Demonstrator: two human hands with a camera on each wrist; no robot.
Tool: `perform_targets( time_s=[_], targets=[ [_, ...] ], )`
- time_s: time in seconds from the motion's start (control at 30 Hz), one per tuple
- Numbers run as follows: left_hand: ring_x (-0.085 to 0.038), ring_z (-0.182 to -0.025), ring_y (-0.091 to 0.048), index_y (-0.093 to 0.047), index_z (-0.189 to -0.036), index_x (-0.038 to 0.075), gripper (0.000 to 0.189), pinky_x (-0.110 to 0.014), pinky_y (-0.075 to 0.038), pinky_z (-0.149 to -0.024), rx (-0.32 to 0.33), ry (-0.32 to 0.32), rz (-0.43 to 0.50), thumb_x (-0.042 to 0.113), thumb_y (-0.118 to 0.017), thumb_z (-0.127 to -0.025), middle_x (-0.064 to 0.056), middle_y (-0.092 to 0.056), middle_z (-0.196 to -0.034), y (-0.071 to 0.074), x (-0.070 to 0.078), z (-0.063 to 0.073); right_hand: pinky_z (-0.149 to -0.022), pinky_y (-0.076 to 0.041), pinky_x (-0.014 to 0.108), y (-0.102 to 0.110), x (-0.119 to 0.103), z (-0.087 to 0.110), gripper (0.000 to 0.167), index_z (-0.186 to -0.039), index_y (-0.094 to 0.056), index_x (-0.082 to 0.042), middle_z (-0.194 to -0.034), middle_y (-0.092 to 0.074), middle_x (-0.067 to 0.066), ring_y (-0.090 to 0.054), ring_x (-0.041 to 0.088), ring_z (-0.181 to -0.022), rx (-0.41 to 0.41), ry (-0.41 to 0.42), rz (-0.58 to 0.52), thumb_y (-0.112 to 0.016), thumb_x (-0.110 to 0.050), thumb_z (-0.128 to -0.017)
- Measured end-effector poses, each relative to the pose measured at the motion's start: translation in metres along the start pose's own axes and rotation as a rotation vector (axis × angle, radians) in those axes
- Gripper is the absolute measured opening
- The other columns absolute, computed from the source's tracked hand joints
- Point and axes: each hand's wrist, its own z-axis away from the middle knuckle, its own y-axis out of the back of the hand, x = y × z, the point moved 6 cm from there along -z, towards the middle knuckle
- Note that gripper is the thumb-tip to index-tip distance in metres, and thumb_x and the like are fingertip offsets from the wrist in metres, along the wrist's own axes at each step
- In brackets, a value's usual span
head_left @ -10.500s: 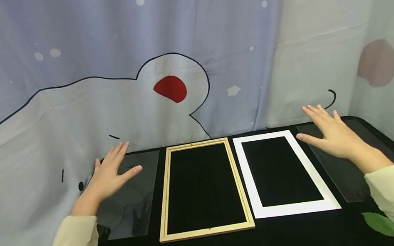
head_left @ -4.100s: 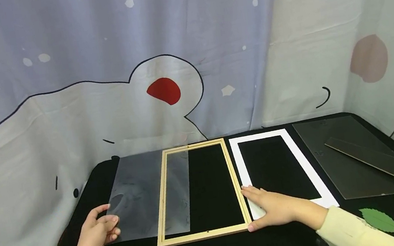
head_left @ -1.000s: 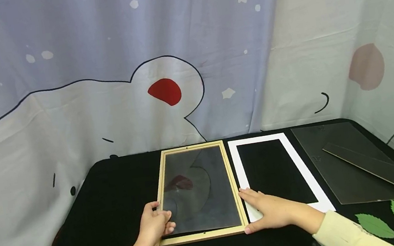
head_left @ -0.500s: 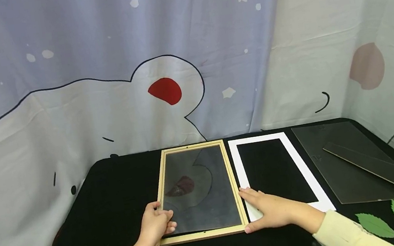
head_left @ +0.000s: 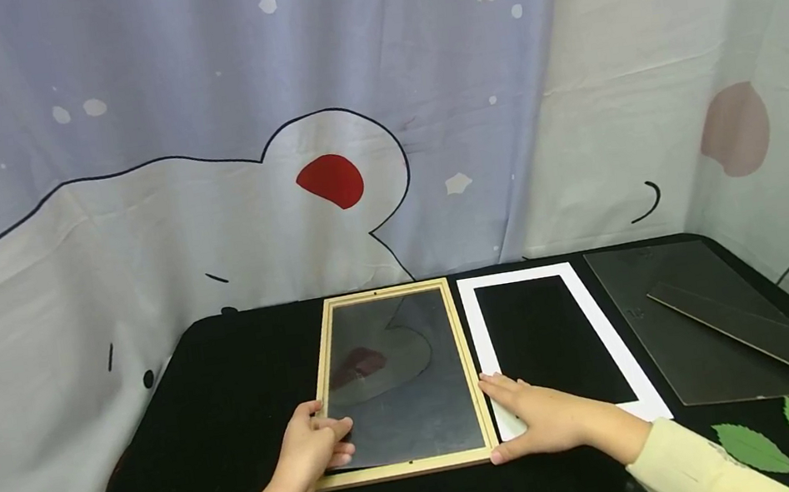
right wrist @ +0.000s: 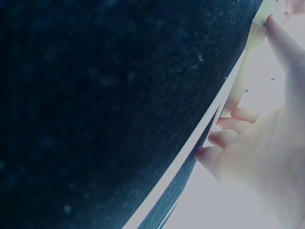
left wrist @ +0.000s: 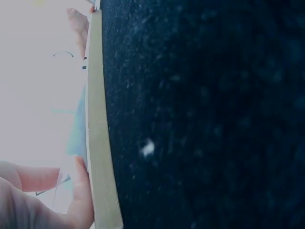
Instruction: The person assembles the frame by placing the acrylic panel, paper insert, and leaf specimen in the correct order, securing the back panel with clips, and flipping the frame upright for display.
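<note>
A wooden picture frame (head_left: 411, 469) lies on the black cloth, and a clear sheet (head_left: 400, 396) covers its opening, with the curtain's red patch mirrored in it. At the sheet's lower left side, my left hand (head_left: 310, 451) pinches its edge between thumb and fingers; the left wrist view shows this hand (left wrist: 28, 205) close beside the frame's pale bar (left wrist: 99, 129). My right hand (head_left: 540, 420) rests with straight fingers along the frame's lower right side, thumb at the corner. Under that hand, part of a white mat (head_left: 607, 334) is hidden.
Right of the mat lies a dark backing board (head_left: 680, 340) with a long tapered strut (head_left: 750, 326) across it. Green leaf shapes (head_left: 752, 446) show at the front right. A patterned curtain (head_left: 239, 217) hangs right behind the black-covered table.
The clear sheet has moved right from the table's left, carried by my left hand, onto the frame. My right hand came down to the frame's side. Over the last second, only the sheet's reflection shifts.
</note>
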Motion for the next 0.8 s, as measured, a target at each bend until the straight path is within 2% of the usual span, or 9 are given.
perform_targets(
  time_s=[0.17,0.27,0.43,0.5,0.57,0.8],
  targets=[
    [-0.016,-0.065,-0.059,-0.03,-0.137,-0.016,0.065,-0.032,-0.054,-0.057,-0.012,-0.033,-0.091,0.004,-0.066,-0.087,-0.015,-0.055,-0.094,0.004,0.004,0.001,-0.111,-0.021,0.058,0.002,-0.002,0.0,0.101,-0.145,-0.031,0.009,-0.152,-0.029,0.025,-0.025,0.041,-0.141,-0.001,0.004,-0.002,-0.072,-0.055,-0.078],
    [-0.021,-0.072,-0.056,-0.036,-0.136,-0.013,0.067,-0.034,-0.052,-0.058,-0.014,-0.059,-0.203,0.01,-0.072,-0.084,-0.017,-0.051,-0.103,0.007,0.006,-0.001,-0.111,-0.021,0.057,0.002,-0.002,0.001,0.101,-0.145,-0.031,0.008,-0.153,-0.029,0.024,-0.025,0.04,-0.142,-0.003,-0.004,-0.003,-0.072,-0.055,-0.078],
    [-0.024,-0.086,-0.051,-0.044,-0.134,-0.012,0.08,-0.035,-0.046,-0.072,-0.016,-0.151,-0.416,0.022,-0.083,-0.073,-0.017,-0.049,-0.11,0.012,0.01,-0.003,-0.111,-0.021,0.056,0.002,-0.001,0.0,0.101,-0.145,-0.032,0.008,-0.152,-0.03,0.023,-0.026,0.039,-0.141,-0.003,-0.004,0.001,-0.073,-0.055,-0.078],
    [-0.024,-0.088,-0.047,-0.046,-0.132,-0.013,0.084,-0.034,-0.043,-0.074,-0.03,-0.189,-0.454,0.024,-0.086,-0.068,-0.015,-0.048,-0.107,0.014,0.011,-0.004,-0.111,-0.022,0.056,0.001,0.0,0.0,0.101,-0.145,-0.032,0.008,-0.152,-0.03,0.023,-0.027,0.039,-0.141,0.0,-0.001,0.003,-0.073,-0.054,-0.078],
    [-0.023,-0.085,-0.046,-0.047,-0.132,-0.013,0.086,-0.032,-0.041,-0.07,-0.057,-0.212,-0.465,0.024,-0.088,-0.066,-0.014,-0.048,-0.104,0.016,0.01,-0.005,-0.111,-0.022,0.056,0.001,0.0,0.0,0.101,-0.145,-0.032,0.008,-0.152,-0.03,0.023,-0.027,0.039,-0.141,0.001,0.0,0.005,-0.073,-0.055,-0.078],
    [-0.022,-0.083,-0.039,-0.05,-0.131,-0.011,0.09,-0.031,-0.035,-0.066,-0.181,-0.237,-0.492,0.024,-0.092,-0.06,-0.009,-0.044,-0.098,0.022,0.004,-0.006,-0.111,-0.022,0.056,0.0,0.0,0.0,0.101,-0.145,-0.032,0.008,-0.152,-0.03,0.023,-0.027,0.038,-0.141,0.001,0.003,0.008,-0.073,-0.055,-0.078]
  ],
)
